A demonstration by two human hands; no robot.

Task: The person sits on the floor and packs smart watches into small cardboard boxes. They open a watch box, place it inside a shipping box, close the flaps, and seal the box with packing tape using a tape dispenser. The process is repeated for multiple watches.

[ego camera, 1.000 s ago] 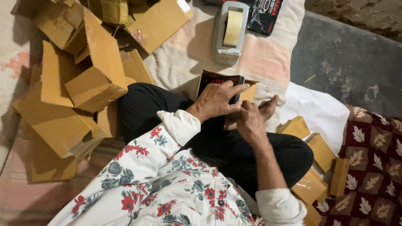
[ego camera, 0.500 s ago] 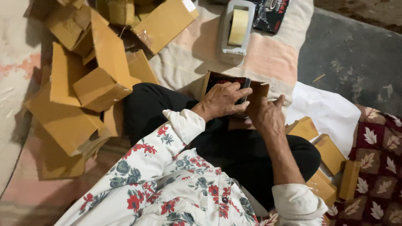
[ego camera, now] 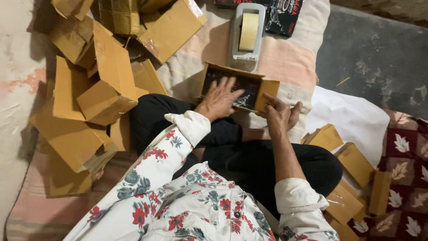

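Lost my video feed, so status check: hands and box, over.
Left hand flat inside small open brown cardboard box. Right hand gripping its end flap. Grey tape dispenser just beyond, apart.

One tape dispenser (ego camera: pixel 246 36), two hands (ego camera: pixel 219 99).

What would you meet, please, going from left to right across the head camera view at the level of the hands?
Pile of flattened brown cardboard boxes → left hand → small open brown cardboard box with dark contents → right hand → white sheet → dark red leaf-patterned cloth.
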